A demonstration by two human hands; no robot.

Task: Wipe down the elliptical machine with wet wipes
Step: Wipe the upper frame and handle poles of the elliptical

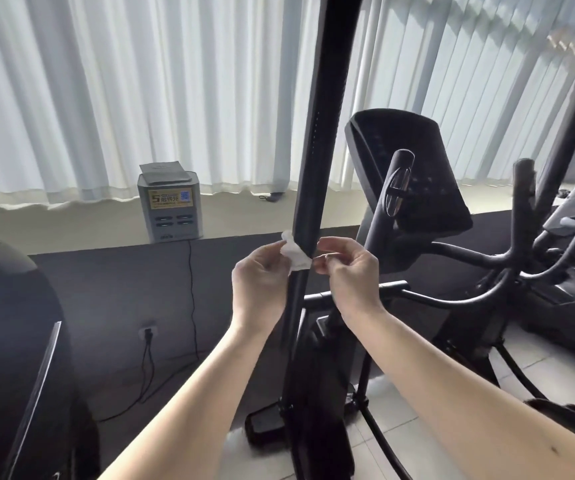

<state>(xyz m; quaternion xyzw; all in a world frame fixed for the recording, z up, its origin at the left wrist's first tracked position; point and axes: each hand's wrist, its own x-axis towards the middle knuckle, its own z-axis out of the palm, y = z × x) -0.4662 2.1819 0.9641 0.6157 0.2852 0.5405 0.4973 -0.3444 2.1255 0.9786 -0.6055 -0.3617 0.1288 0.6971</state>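
Elliptical machine stands straight ahead on a pale tiled floor, and its tall black handle bar runs from the top edge of the view down through the middle. A white wet wipe sits on that bar, right where the thick upper grip narrows into the thinner tube below. The wipe lies across the front of the bar; it seems to wrap round it, though the back is hidden.

The left hand is on the left of the bar, its fingers curled and gripping the bunched left end of the wipe. The right hand is on the right of the bar, with thumb and forefinger pinching the wipe's other end and the remaining fingers loosely curled. The two hands are level with each other, with the bar between them.

Behind the right hand, the machine's dark console tilts up on its post, with curved handles spreading off to the right. A grey charging box with a yellow label stands on a light ledge under white curtains. A black cable hangs from it down the dark wall, near a wall socket. The rounded black body of another machine fills the lower left corner.
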